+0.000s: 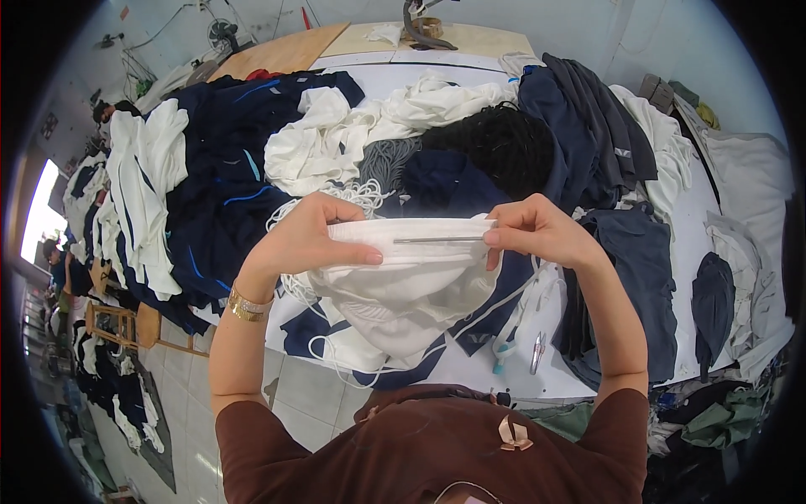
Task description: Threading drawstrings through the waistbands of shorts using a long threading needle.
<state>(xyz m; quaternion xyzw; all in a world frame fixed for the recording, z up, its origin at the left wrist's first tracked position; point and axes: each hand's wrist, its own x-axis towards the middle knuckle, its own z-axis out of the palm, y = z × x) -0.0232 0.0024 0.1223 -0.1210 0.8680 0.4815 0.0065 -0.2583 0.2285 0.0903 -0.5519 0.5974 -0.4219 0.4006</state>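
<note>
White table heaped with navy and white garments; both hands pinch a white waistband.

Both hands hold a white garment above the table: left hand gripping its waistband, right hand pinching a thin metal rod lying along it.

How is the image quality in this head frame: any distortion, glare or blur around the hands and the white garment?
Head view: strong fisheye bending, with a black vignette around the rim and the table edge curved. Light is soft and even, with no hard shadows. The window at far left is blown out. The left hand, right hand, white garment and thin metal rod are sharp.
</note>
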